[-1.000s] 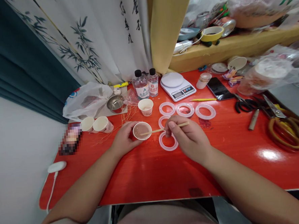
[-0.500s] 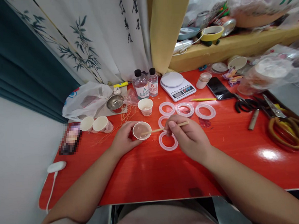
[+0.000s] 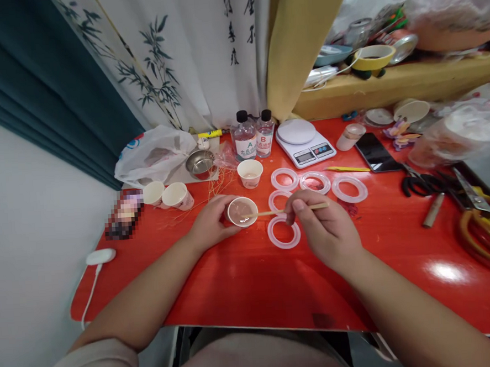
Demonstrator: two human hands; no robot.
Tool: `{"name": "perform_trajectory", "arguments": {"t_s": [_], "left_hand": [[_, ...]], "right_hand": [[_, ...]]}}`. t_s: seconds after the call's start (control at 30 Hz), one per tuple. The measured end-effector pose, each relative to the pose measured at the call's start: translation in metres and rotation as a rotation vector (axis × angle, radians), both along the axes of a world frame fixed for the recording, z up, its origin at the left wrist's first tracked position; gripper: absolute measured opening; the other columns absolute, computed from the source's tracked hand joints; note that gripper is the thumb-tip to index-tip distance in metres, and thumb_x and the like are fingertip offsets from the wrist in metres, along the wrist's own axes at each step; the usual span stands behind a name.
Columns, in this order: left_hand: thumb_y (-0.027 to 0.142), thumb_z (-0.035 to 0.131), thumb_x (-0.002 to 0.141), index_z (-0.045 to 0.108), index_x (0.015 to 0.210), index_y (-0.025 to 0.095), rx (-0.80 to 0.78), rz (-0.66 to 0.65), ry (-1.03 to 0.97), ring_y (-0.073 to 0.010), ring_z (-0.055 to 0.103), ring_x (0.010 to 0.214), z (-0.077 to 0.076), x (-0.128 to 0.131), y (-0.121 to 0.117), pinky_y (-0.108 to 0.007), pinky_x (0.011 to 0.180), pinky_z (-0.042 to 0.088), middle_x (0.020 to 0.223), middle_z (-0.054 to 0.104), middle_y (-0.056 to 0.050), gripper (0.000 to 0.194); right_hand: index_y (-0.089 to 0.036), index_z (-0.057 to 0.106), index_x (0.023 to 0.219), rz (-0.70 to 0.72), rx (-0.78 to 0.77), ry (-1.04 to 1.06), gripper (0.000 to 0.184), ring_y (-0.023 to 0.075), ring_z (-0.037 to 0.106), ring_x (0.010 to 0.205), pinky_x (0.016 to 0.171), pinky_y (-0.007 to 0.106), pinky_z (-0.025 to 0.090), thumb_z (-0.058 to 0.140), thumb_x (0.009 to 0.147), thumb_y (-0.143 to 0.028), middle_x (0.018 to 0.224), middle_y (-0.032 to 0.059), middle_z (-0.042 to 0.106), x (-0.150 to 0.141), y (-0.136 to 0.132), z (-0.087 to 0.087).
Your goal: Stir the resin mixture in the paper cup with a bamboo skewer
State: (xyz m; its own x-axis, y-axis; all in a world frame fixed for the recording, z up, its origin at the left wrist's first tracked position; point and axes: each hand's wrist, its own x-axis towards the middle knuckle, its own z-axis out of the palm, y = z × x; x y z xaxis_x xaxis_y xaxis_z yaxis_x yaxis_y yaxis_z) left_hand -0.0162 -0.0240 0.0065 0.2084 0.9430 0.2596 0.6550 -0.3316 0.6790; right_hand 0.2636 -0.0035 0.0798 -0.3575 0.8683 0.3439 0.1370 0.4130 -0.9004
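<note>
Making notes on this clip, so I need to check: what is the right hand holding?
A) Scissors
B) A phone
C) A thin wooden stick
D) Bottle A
C: the right hand pinches a thin wooden stick, which reaches into the paper cup held by the left hand.

I'm watching through the one head-worn camera, looking forward and down from just above the person's forearms, close over the glossy red counter, with the white bamboo-printed curtain at twelve o'clock and the left hand and right hand near centre.
</note>
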Motion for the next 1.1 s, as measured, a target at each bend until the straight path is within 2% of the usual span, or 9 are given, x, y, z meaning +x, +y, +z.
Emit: {"name": "perform_trajectory", "arguments": {"t_s": [0.7, 0.9, 1.1], "left_hand": [[0.03, 0.087, 0.077, 0.063, 0.132, 0.025, -0.01, -0.006, 0.025, -0.029, 0.069, 0.116, 0.0001, 0.0001, 0.0028, -0.044, 0.1, 0.056, 0.126, 0.073, -0.009, 0.061], [0.03, 0.087, 0.077, 0.062, 0.132, 0.025, -0.003, 0.009, 0.03, -0.0294, 0.069, 0.116, -0.0004, 0.0004, 0.0025, -0.045, 0.101, 0.056, 0.127, 0.072, -0.009, 0.061], [0.029, 0.088, 0.077, 0.063, 0.13, 0.025, -0.006, 0.002, 0.033, -0.0291, 0.069, 0.115, 0.0011, 0.0005, 0.0022, -0.044, 0.1, 0.056, 0.125, 0.073, -0.009, 0.059]], "right_hand": [[-0.023, 0.066, 0.087, -0.02, -0.064, 0.053, 0.032, 0.0174, 0.062, 0.074, 0.071, 0.033, 0.047, 0.052, 0.11, -0.04, 0.077, 0.0009, 0.064, -0.0016, 0.0003, -0.0026], [-0.022, 0.065, 0.085, -0.009, -0.002, 0.024, 0.034, 0.0167, 0.06, 0.073, 0.07, 0.032, 0.046, 0.051, 0.111, -0.038, 0.077, 0.0014, 0.064, -0.002, -0.0027, 0.0003], [-0.023, 0.066, 0.087, -0.03, -0.087, 0.065, 0.033, 0.0172, 0.062, 0.075, 0.072, 0.033, 0.048, 0.052, 0.11, -0.042, 0.078, 0.0012, 0.065, -0.0014, -0.0009, -0.0041]]}}
